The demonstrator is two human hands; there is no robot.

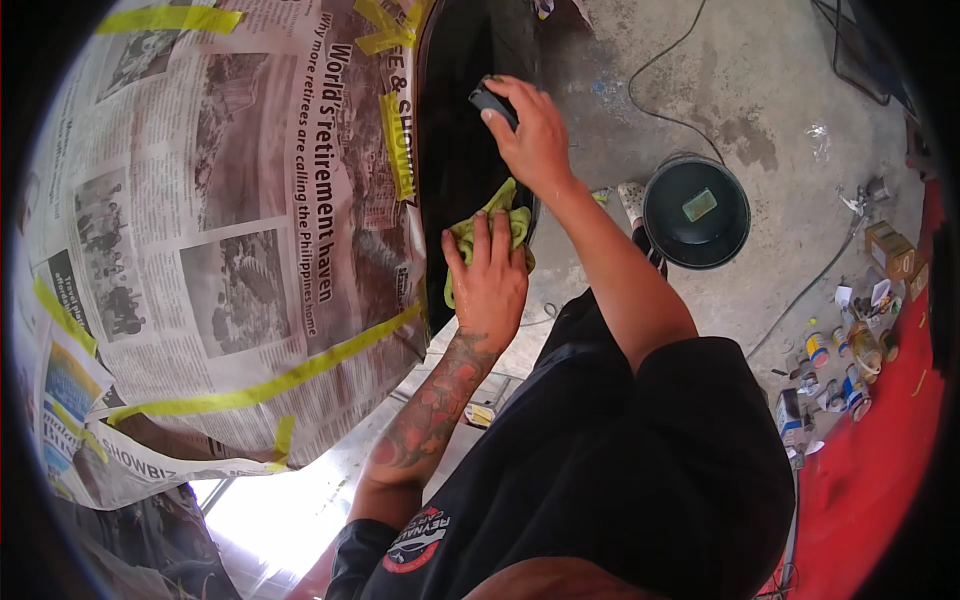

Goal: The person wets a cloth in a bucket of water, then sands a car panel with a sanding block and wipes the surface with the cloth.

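A glossy black panel (448,130) runs alongside a curved body covered in newspaper (240,200) and yellow tape (402,150). My left hand (485,265) presses on a crumpled green cloth (510,200) at the lower part of this panel, fingers bent over it. Above it, my right hand (530,135) grips a small dark block (492,103) over the black surface, thumb and fingers on either side of it. Whether the block touches the panel I cannot tell.
A dark bucket (697,245) with a sponge (710,204) in it stands on the concrete floor (760,120) to my right, beside cables. Several cans, bottles and boxes (858,345) lie near a red surface (870,470) at the right. My foot (632,200) is beside the bucket.
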